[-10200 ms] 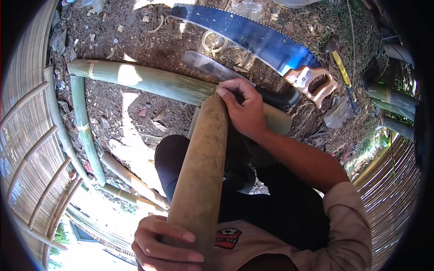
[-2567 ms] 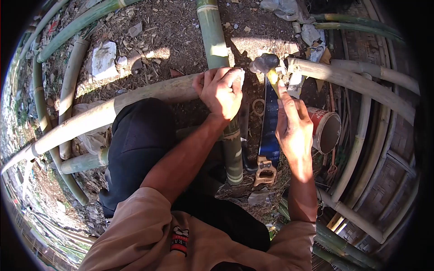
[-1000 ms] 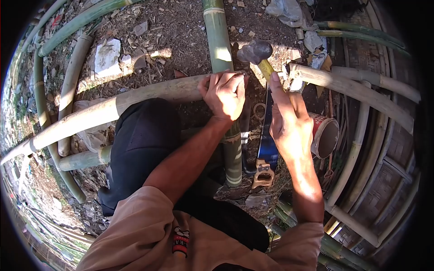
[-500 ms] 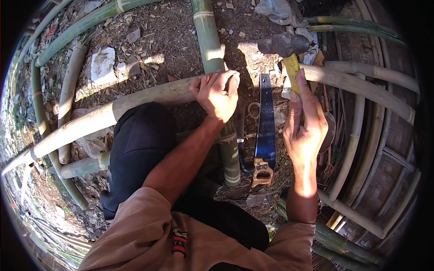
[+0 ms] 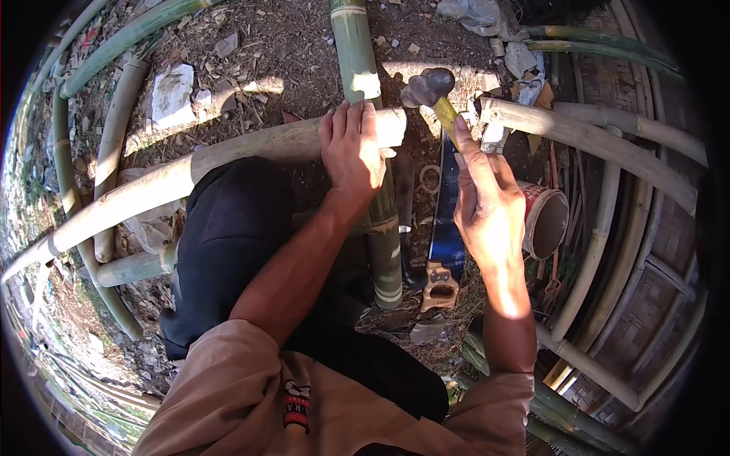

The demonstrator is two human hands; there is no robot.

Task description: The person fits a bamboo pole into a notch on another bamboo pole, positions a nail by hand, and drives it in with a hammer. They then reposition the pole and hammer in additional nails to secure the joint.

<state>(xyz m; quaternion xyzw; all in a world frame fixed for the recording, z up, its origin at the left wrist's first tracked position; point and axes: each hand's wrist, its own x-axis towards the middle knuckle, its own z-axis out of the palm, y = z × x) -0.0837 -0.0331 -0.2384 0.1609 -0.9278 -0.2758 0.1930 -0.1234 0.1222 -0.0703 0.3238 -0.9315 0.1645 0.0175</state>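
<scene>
My left hand [image 5: 353, 152] is closed over a pale bamboo pole [image 5: 262, 144], close to its cut right end. That pole runs leftward past my dark-clothed knee and lies across an upright-running green bamboo pole [image 5: 356, 53]. In my right hand [image 5: 488, 205] is a hammer [image 5: 444, 112] with a yellow handle and a dark, blocky head. The head hangs just right of the pale pole's end, apart from it. Below my right hand a handsaw [image 5: 447, 235] with a blue blade and wooden grip lies on the ground, partly covered by the hand.
A red-and-white can [image 5: 546, 222] lies beside my right wrist. Further right, another pale bamboo pole [image 5: 585, 133] slants across bamboo framing and a woven wall [image 5: 654, 304]. Plastic scraps [image 5: 471, 17] and wood chips litter the soil. A white slab [image 5: 173, 95] lies at upper left.
The hammer has swung left toward the pale pole's end, with my right hand moving left. My left hand has shifted slightly left, exposing more of that end. The can is now more visible.
</scene>
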